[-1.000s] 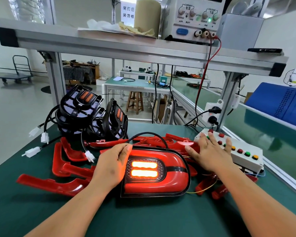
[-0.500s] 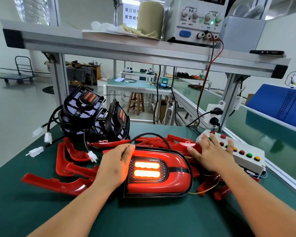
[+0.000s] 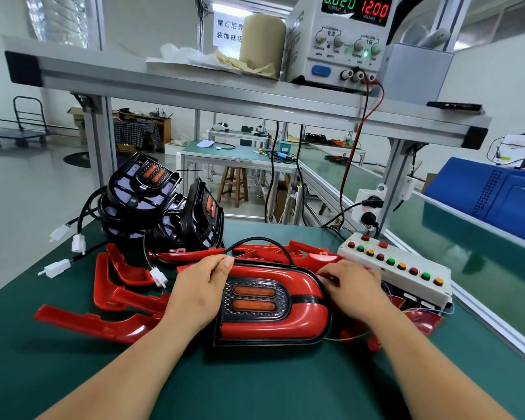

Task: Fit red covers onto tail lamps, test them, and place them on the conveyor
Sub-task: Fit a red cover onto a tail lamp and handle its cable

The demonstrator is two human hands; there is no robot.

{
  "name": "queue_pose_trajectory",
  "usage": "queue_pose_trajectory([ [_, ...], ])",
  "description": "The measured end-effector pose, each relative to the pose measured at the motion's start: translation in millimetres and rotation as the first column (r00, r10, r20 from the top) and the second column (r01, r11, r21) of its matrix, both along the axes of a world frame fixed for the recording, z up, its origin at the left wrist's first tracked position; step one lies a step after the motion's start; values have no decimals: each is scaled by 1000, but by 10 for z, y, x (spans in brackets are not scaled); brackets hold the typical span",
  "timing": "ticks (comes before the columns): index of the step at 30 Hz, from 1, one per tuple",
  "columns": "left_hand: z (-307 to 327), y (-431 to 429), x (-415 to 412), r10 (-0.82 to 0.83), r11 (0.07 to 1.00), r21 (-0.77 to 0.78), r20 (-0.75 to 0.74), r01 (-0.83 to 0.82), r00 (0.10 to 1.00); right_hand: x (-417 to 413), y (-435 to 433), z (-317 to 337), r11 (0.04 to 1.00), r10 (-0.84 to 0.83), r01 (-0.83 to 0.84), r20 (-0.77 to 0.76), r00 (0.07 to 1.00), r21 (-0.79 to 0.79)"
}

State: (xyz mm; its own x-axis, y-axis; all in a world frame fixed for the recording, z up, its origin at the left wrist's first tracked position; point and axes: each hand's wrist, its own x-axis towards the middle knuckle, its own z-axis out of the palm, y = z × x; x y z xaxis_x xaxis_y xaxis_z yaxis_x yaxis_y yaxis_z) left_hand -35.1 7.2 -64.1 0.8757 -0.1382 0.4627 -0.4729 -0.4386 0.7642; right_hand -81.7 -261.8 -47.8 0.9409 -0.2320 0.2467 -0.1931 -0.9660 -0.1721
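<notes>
A tail lamp with its red cover fitted lies flat on the green bench, its two orange light bars dark. My left hand grips its left end, thumb on the top edge by the black cable. My right hand is curled at the lamp's right end, fingertips pinching something small there; what it pinches is hidden. Loose red covers lie to the left and behind. Several uncovered black lamps are stacked at the back left.
A white test box with coloured buttons sits right of the lamp. The green conveyor belt runs along the right side. A power supply reading 12.00 stands on the overhead shelf. White connectors trail at left.
The lamp's light bars have gone dark. My right hand left the test box buttons and moved to the lamp's right end. My left hand stays on the left end.
</notes>
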Motion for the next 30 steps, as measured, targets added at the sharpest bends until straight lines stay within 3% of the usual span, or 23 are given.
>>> queue_pose_trajectory([
  [5, 0, -1, -3, 12, 1000, 8, -12, -12, 1000, -14, 23, -54, 998, 46, -43, 73, 996, -42],
  [12, 9, 14, -3, 38, 996, 76, 17, -39, 999, -64, 39, -94, 985, 161, -171, 208, 965, 30],
  [21, 316, 138, -36, 206, 964, 111, 263, -241, 943, -77, 32, -142, 985, 93, -147, 422, 902, 95],
  [23, 413, 56, -42, 151, 961, 183, 279, -207, 948, -81, 21, -138, 984, 77, -139, 433, 898, 114],
  [27, 617, -354, 5, -112, 905, 425, 225, 6, 968, -92, 12, -134, 980, 47, -133, 473, 880, 151],
  [30, 711, -738, 88, -246, 784, 604, 88, 145, 965, -99, 3, -126, 973, 37, -144, 492, 870, 182],
])
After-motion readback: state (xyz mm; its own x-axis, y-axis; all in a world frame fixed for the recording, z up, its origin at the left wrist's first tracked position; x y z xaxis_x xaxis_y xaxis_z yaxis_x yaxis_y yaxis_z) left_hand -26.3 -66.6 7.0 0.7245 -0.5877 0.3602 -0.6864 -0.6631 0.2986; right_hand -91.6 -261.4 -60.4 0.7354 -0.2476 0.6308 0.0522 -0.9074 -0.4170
